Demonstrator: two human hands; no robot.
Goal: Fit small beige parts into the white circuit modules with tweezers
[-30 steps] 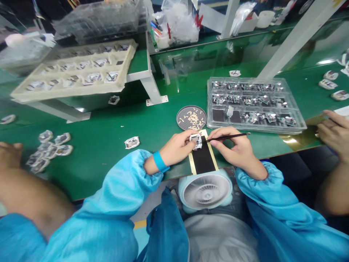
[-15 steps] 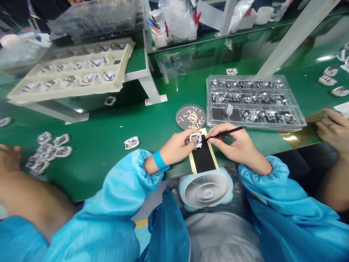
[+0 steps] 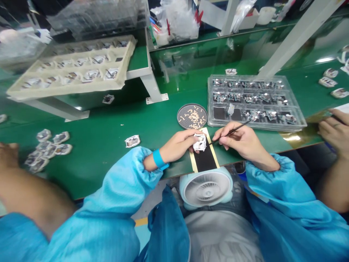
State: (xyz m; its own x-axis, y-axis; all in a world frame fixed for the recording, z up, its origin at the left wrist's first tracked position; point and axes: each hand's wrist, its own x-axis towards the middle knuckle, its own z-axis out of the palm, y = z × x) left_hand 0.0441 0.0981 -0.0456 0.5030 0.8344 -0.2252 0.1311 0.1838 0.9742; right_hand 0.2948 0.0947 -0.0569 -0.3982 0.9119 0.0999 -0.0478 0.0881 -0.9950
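Note:
My left hand (image 3: 178, 145) grips a small white plastic housing (image 3: 200, 142) by its left side, above a black mat with yellow edges (image 3: 205, 160). In my right hand (image 3: 236, 138) is a thin black tool, perhaps tweezers (image 3: 234, 130), pinched between thumb and fingers. Its tip points left, close to the housing's right side; whether they touch I cannot tell. Just beyond my hands lies a round grey dish (image 3: 192, 115) holding many tiny beige pieces. On the green bench left of my left hand rests another white housing (image 3: 132, 141).
A clear compartment tray (image 3: 256, 127) of small circuit parts stands at right. A beige tray (image 3: 89, 85) sits on a raised shelf at left, over a pile of housings (image 3: 47, 149). Co-workers' hands (image 3: 336, 129) flank me. A small fan (image 3: 208, 189) is below the bench edge.
My right hand has drawn slightly right, taking the black tool's tip away from the housing's middle. The housing has turned in my left hand and shows more of its white frame.

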